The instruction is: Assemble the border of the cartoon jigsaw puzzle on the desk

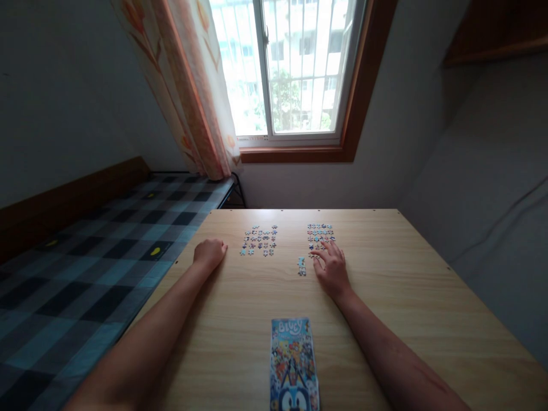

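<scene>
**Small cluster (pixel 302 266) looks joined while most jigsaw pieces lie separate**

Closest to the viewer, a Bluey picture sheet (pixel 293 362), crowded with cartoon figures, lies face up on the light wood-grain table (pixel 240 302), its title on the far side and its near end cut off by the view.

Beyond it is the small cluster, a narrow upright strip of blue and pale pieces that appear to be fitted together, though the joins are too small to confirm. Just beside it, the right hand (pixel 334 269) is held low over the table, thumb and fingers parted and gently curved, the fingertips at the near edge of the right-hand set of pieces (pixel 320 232). Whether a fingertip presses on a piece cannot be told. The left hand (pixel 208 253) rests near the table's left side, fingers curled in; whether anything is inside the curl is hidden.

Further along lie the two sets, the right-hand one in fairly tight rows, the left-hand set (pixel 266 239) more loosely spaced. Judging by this layout, assembly is at an early stage: only the strip seems built, and the pieces in both sets look unjoined.

Past the table, a checked mattress (pixel 111 234) lies to the left, below a floral curtain (pixel 188 85). A barred window (pixel 299 85) in a brown frame (pixel 371 74) lets in bright daylight.
</scene>
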Action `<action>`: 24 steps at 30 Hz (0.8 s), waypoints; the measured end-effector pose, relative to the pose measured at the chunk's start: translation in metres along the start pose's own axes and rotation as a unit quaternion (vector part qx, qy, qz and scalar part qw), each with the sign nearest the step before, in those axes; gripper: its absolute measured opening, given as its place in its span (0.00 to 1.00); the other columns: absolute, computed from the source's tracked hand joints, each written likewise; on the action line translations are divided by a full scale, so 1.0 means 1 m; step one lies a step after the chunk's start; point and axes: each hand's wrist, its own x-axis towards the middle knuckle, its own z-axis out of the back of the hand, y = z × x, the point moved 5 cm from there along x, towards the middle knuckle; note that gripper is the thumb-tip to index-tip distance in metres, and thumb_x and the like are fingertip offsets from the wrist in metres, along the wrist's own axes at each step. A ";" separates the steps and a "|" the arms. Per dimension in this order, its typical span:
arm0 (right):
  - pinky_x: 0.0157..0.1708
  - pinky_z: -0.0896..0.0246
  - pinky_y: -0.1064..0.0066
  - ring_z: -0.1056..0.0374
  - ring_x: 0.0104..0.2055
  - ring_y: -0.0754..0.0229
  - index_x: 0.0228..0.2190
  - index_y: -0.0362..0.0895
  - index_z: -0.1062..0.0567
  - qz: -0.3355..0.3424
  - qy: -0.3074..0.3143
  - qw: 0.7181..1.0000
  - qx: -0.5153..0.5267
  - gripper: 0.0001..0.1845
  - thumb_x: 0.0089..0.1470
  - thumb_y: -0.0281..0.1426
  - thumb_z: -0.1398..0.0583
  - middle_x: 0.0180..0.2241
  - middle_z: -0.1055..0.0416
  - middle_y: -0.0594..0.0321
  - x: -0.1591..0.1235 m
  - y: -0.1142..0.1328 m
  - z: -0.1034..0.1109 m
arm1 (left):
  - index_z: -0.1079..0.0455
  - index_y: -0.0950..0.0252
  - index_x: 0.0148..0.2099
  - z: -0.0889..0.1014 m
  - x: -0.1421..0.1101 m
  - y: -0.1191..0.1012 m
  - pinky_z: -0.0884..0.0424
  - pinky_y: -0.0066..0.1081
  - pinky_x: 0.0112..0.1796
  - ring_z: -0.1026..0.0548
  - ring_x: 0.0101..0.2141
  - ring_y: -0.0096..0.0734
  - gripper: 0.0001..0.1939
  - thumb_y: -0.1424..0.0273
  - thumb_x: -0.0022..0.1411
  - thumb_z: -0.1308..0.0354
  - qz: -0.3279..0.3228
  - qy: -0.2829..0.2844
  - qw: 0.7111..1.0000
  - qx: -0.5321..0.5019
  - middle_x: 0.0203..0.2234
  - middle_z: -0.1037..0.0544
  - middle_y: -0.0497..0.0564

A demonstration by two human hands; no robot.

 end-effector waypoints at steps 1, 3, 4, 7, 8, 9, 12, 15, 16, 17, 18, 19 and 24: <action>0.63 0.53 0.37 0.47 0.68 0.40 0.42 0.49 0.19 0.000 -0.002 1.000 0.000 0.14 0.58 0.31 0.42 0.59 0.32 0.52 0.000 0.000 0.000 | 0.20 0.65 0.39 0.001 -0.009 -0.002 0.30 0.36 0.39 0.21 0.39 0.47 0.18 0.62 0.65 0.49 -0.010 0.002 1.000 0.003 0.37 0.18 0.61; 0.63 0.54 0.37 0.48 0.68 0.40 0.42 0.49 0.19 0.003 -0.003 1.000 -0.001 0.14 0.58 0.30 0.42 0.59 0.32 0.52 0.000 0.000 -0.001 | 0.19 0.64 0.39 0.001 -0.027 -0.009 0.30 0.36 0.38 0.21 0.38 0.46 0.17 0.64 0.65 0.49 -0.039 0.005 0.999 -0.005 0.37 0.18 0.60; 0.63 0.54 0.37 0.48 0.68 0.40 0.42 0.49 0.19 0.005 -0.002 1.000 -0.003 0.14 0.57 0.30 0.42 0.59 0.32 0.52 -0.001 0.000 -0.001 | 0.19 0.63 0.39 0.002 -0.036 -0.014 0.30 0.36 0.38 0.21 0.39 0.45 0.16 0.65 0.65 0.49 -0.059 0.003 0.998 -0.017 0.37 0.17 0.58; 0.64 0.56 0.39 0.49 0.68 0.42 0.42 0.49 0.19 0.001 0.005 1.000 -0.014 0.15 0.57 0.29 0.43 0.60 0.33 0.54 -0.002 0.001 -0.001 | 0.19 0.61 0.41 0.002 -0.059 -0.032 0.29 0.34 0.42 0.22 0.42 0.42 0.14 0.69 0.65 0.48 -0.138 -0.006 0.987 -0.085 0.40 0.17 0.55; 0.65 0.56 0.40 0.50 0.69 0.43 0.42 0.49 0.19 -0.002 0.008 1.000 -0.016 0.15 0.57 0.29 0.43 0.60 0.33 0.54 -0.002 0.001 -0.002 | 0.19 0.61 0.41 0.002 -0.066 -0.039 0.29 0.34 0.44 0.22 0.43 0.41 0.14 0.70 0.64 0.48 -0.169 -0.008 0.979 -0.115 0.41 0.17 0.54; 0.65 0.57 0.41 0.50 0.69 0.44 0.42 0.49 0.18 -0.006 0.012 1.000 -0.018 0.15 0.57 0.29 0.43 0.60 0.33 0.55 -0.002 0.001 -0.002 | 0.19 0.61 0.41 0.002 -0.072 -0.046 0.29 0.33 0.46 0.22 0.44 0.39 0.14 0.71 0.64 0.47 -0.198 -0.007 0.969 -0.145 0.41 0.17 0.53; 0.65 0.58 0.42 0.51 0.69 0.44 0.41 0.50 0.18 -0.016 0.021 1.000 -0.017 0.14 0.57 0.29 0.43 0.61 0.34 0.55 -0.002 0.001 -0.004 | 0.19 0.61 0.40 0.002 -0.086 -0.070 0.29 0.32 0.48 0.22 0.43 0.37 0.13 0.74 0.63 0.46 -0.258 0.001 0.942 -0.216 0.41 0.17 0.52; 0.65 0.56 0.43 0.49 0.69 0.44 0.41 0.50 0.18 -0.029 0.018 0.999 -0.016 0.15 0.57 0.29 0.43 0.60 0.33 0.55 -0.002 -0.001 -0.004 | 0.19 0.61 0.39 0.004 -0.095 -0.095 0.29 0.33 0.47 0.23 0.43 0.37 0.13 0.77 0.60 0.45 -0.295 0.008 0.925 -0.240 0.40 0.17 0.51; 0.65 0.55 0.43 0.48 0.68 0.44 0.40 0.50 0.18 -0.033 0.015 0.999 -0.013 0.14 0.57 0.29 0.43 0.60 0.33 0.55 -0.002 -0.003 -0.005 | 0.19 0.61 0.39 0.005 -0.098 -0.104 0.29 0.34 0.47 0.23 0.43 0.38 0.13 0.78 0.59 0.44 -0.305 0.014 0.921 -0.241 0.39 0.17 0.52; 0.65 0.54 0.44 0.48 0.68 0.44 0.40 0.49 0.18 -0.036 0.012 0.999 -0.008 0.14 0.57 0.29 0.43 0.60 0.32 0.55 -0.002 -0.004 -0.005 | 0.19 0.61 0.39 0.006 -0.100 -0.112 0.29 0.34 0.47 0.23 0.42 0.38 0.14 0.79 0.58 0.44 -0.314 0.023 0.918 -0.242 0.38 0.17 0.52; 0.65 0.53 0.45 0.47 0.68 0.45 0.40 0.49 0.18 -0.037 0.008 0.999 0.000 0.14 0.56 0.29 0.43 0.59 0.31 0.55 -0.003 -0.006 -0.004 | 0.19 0.61 0.40 0.007 -0.103 -0.120 0.29 0.34 0.47 0.23 0.42 0.38 0.14 0.79 0.57 0.44 -0.323 0.033 0.914 -0.243 0.38 0.17 0.52; 0.65 0.52 0.46 0.46 0.67 0.45 0.39 0.48 0.17 -0.037 0.003 0.999 0.009 0.14 0.56 0.29 0.43 0.58 0.31 0.54 -0.003 -0.007 -0.004 | 0.19 0.61 0.40 0.008 -0.105 -0.127 0.28 0.34 0.47 0.23 0.42 0.38 0.15 0.80 0.56 0.44 -0.333 0.044 0.909 -0.246 0.38 0.17 0.52; 0.66 0.50 0.48 0.43 0.65 0.46 0.36 0.46 0.17 -0.038 -0.019 0.998 0.050 0.14 0.55 0.28 0.43 0.56 0.29 0.52 -0.007 -0.010 -0.001 | 0.19 0.59 0.43 0.008 -0.111 -0.160 0.28 0.34 0.46 0.23 0.42 0.37 0.22 0.82 0.50 0.45 -0.377 0.073 0.888 -0.253 0.39 0.18 0.50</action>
